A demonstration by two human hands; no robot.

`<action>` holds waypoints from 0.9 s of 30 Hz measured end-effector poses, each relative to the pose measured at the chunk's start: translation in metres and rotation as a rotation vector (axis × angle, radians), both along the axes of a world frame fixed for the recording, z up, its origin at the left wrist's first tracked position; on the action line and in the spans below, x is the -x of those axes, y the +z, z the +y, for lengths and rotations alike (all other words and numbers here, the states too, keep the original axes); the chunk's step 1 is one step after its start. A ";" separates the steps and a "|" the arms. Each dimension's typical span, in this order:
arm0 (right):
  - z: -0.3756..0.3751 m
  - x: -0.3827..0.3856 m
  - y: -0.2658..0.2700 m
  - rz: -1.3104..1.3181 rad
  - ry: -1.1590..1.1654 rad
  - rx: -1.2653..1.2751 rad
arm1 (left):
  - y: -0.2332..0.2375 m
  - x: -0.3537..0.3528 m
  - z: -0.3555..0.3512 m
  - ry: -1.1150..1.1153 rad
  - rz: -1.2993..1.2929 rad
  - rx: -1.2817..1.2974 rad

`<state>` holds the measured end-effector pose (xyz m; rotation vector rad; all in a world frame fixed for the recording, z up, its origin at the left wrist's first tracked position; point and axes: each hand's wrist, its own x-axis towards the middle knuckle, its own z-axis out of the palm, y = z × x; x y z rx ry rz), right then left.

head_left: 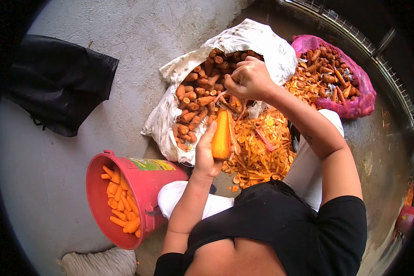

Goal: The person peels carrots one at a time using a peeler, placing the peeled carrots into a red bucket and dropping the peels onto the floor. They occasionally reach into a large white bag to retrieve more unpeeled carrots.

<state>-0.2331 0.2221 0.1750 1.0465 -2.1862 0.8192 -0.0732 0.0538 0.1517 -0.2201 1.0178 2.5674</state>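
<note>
My left hand (pixel 207 154) is closed round a thick, bright orange peeled carrot (pixel 221 135), held upright above the peelings. Just above and to the right of it, my right hand (pixel 250 79) is a fist in front of the open white sack (pixel 271 46). Something thin and pinkish shows beside that fist, but what the fingers hold is hidden. Unpeeled brown carrots (pixel 193 106) fill the sack. A heap of orange peelings (pixel 262 161) lies below, with a pink-handled tool (pixel 262 137) on it.
At the lower left a red bucket (pixel 147 198) holds peeled carrots (pixel 122 202). A pink mesh bag (pixel 365 94) of carrots and scraps stands at the upper right. Black cloth (pixel 64 78) lies at the left, and a pale sack (pixel 99 263) at the bottom left.
</note>
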 end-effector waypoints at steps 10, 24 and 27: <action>0.024 0.034 -0.002 -0.341 -0.453 -0.140 | 0.011 0.002 -0.002 -0.035 0.016 0.015; 0.005 0.001 -0.007 -0.516 -0.195 0.087 | -0.024 0.027 -0.017 0.131 -0.172 0.183; 0.006 -0.002 -0.007 -0.592 -0.130 0.087 | -0.028 0.029 -0.017 0.076 -0.172 0.023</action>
